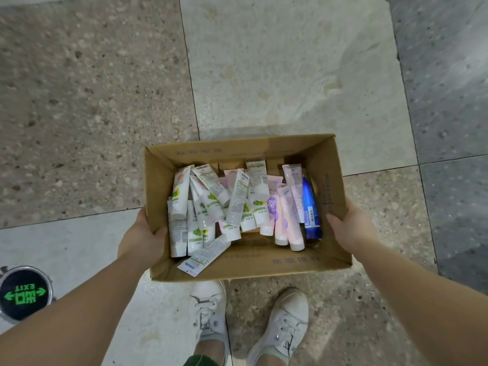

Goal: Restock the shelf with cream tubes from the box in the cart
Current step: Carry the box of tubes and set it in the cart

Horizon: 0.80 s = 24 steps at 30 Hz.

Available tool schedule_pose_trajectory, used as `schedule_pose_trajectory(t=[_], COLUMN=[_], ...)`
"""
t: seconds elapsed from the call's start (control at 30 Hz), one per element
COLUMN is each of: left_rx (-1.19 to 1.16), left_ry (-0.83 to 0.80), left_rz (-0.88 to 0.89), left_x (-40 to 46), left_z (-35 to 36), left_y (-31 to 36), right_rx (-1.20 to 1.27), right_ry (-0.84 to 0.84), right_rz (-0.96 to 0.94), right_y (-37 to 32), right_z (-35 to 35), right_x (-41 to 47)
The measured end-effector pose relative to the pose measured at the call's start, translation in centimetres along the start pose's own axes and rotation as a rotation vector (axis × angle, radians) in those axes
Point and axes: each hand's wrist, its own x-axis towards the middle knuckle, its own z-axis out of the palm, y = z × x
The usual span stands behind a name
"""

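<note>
An open cardboard box (330, 165) hangs in front of me above the floor, carried between both hands. My left hand (144, 237) grips its left wall, thumb hooked over the rim to the inside. My right hand (350, 225) grips the right wall the same way. Inside lie several cream tubes (208, 207) in a loose pile: white ones with green print on the left, pink ones (290, 204) toward the right, and one blue tube (311, 210) against the right wall. No shelf or cart is in view.
Speckled stone floor tiles (264, 75) lie all around the box. A round floor light with a green EXIT sign (23, 294) is set in the floor at lower left. My two white sneakers (208, 310) stand just under the box.
</note>
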Motion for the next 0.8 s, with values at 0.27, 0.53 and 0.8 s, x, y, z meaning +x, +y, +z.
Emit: schedule_pose_trajectory(t=[0.27,0.53,0.8], left_rx=[0.054,0.110,0.194], left_ry=[-0.031,0.022,0.158], left_rz=[0.093,0.395,0.772], left_x=[-7.9,-20.5,-38.0], left_z=[-10.0,-29.4,-48.1], left_y=[6.1,19.9,37.7], right_rx=[0.072,0.170,0.289], right_ry=[0.024,0.138,0.392], right_rz=[0.041,0.022,-0.006], right_y=[-2.5,-8.5,-12.0], right_z=[-11.6,-32.3,-53.4], right_x=[-8.3,-19.8,-30.5])
